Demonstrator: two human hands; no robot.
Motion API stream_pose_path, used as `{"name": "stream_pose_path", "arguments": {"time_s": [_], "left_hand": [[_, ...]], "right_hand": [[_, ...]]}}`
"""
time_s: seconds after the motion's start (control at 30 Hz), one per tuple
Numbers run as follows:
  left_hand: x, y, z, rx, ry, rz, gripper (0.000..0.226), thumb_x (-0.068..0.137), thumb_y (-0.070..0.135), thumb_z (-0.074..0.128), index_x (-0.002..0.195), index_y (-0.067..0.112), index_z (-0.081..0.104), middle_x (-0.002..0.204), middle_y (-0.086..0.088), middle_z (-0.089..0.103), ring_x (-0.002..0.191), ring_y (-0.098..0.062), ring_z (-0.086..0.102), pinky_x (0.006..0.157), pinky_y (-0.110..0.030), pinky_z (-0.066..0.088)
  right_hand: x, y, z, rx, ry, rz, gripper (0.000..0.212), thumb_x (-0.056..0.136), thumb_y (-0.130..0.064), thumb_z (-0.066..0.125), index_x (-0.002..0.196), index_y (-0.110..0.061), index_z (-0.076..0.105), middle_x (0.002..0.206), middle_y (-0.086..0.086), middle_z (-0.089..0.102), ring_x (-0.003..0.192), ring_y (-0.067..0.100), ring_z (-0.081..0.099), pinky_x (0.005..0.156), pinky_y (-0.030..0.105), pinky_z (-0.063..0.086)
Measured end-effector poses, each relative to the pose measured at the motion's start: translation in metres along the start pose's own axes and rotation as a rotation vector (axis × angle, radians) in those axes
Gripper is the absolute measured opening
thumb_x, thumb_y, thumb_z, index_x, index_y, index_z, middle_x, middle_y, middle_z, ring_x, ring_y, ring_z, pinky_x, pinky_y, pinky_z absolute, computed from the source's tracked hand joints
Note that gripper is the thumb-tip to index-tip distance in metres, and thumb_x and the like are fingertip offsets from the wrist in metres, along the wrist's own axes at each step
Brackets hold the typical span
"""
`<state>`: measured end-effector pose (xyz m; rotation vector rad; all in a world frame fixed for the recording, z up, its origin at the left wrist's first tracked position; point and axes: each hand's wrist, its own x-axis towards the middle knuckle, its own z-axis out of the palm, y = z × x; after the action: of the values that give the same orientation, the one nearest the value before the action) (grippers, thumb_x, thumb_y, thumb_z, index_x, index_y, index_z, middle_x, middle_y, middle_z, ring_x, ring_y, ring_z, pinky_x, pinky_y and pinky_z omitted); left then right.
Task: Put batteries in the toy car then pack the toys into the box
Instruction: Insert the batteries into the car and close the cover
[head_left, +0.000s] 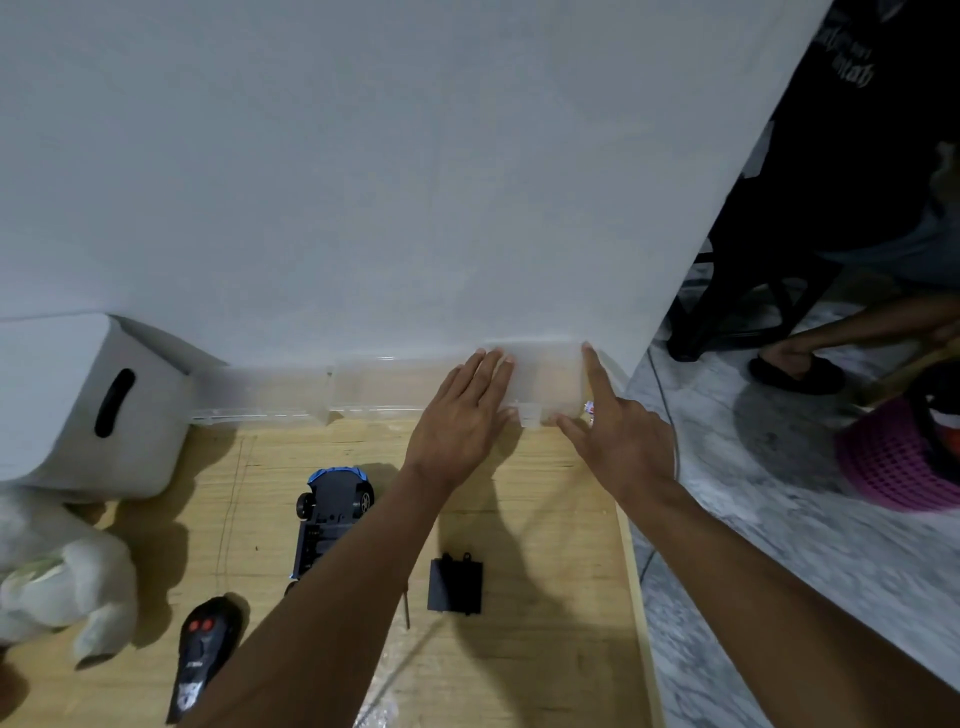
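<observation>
Presently we are pressing left hand (462, 415) flat, fingers straight, on clear container (550, 379) at centre right; right hand (618, 441) spreading against its edge, gripping nothing, probably seeking batteries. Toy car (332, 514) lying belly-up centre-left, compartment exposed for cells.

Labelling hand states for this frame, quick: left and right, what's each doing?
Left hand: open, flat on the clear box.
Right hand: open, finger and thumb straight against the box.
</observation>
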<state>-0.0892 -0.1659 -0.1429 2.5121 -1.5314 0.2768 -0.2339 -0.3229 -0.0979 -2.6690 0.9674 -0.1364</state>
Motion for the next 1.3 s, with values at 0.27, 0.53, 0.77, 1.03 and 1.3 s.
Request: {"name": "stream_pose_path", "arguments": {"time_s": [0.27, 0.53, 0.77, 1.03, 1.3], "left_hand": [[0.014, -0.011, -0.024, -0.283, 0.002, -0.07, 0.056, 0.093, 0.041, 0.068, 0.14, 0.011, 0.063, 0.147, -0.008, 0.058, 0.135, -0.03, 0.055, 0.113, -0.039, 0.042], [0.025, -0.009, -0.057, -0.559, 0.048, -0.255, 0.044, 0.091, 0.049, 0.07, 0.126, 0.023, 0.063, 0.116, 0.006, 0.074, 0.105, -0.018, 0.07, 0.088, -0.032, 0.054], [0.033, -0.006, -0.062, -0.589, 0.143, -0.314, 0.015, 0.104, 0.038, 0.057, 0.104, 0.027, 0.047, 0.107, 0.004, 0.071, 0.087, -0.023, 0.073, 0.064, -0.041, 0.061], [0.016, -0.001, -0.061, -0.484, 0.27, -0.225, 0.02, 0.102, 0.021, 0.048, 0.1, 0.024, 0.068, 0.133, 0.01, 0.065, 0.045, -0.015, 0.052, 0.046, -0.03, 0.053], [0.009, -0.002, -0.058, -0.321, 0.14, -0.21, 0.064, 0.093, 0.031, 0.073, 0.151, 0.031, 0.046, 0.166, 0.008, 0.028, 0.129, -0.017, 0.055, 0.064, -0.032, 0.061]], "right_hand": [[0.006, -0.002, -0.01, 0.125, -0.113, 0.064, 0.082, 0.093, -0.059, 0.058, 0.158, -0.043, 0.011, 0.115, 0.002, 0.067, 0.104, 0.029, 0.064, 0.083, 0.038, 0.048], [0.003, -0.005, -0.005, 0.188, -0.103, 0.145, 0.079, 0.091, -0.061, 0.059, 0.156, -0.041, 0.02, 0.111, 0.004, 0.069, 0.101, 0.03, 0.066, 0.083, 0.038, 0.05], [-0.009, -0.002, -0.008, 0.207, -0.023, 0.114, 0.055, 0.09, -0.062, 0.059, 0.137, -0.036, 0.046, 0.1, -0.002, 0.072, 0.092, 0.027, 0.068, 0.07, 0.035, 0.047], [-0.005, 0.0, -0.013, 0.127, 0.006, -0.008, 0.043, 0.091, -0.05, 0.066, 0.13, -0.035, 0.056, 0.1, -0.006, 0.074, 0.089, 0.022, 0.071, 0.072, 0.034, 0.052], [-0.001, -0.003, -0.017, 0.093, -0.027, -0.009, 0.042, 0.095, -0.049, 0.062, 0.134, -0.037, 0.051, 0.109, -0.009, 0.073, 0.095, 0.02, 0.07, 0.075, 0.034, 0.052]]}}
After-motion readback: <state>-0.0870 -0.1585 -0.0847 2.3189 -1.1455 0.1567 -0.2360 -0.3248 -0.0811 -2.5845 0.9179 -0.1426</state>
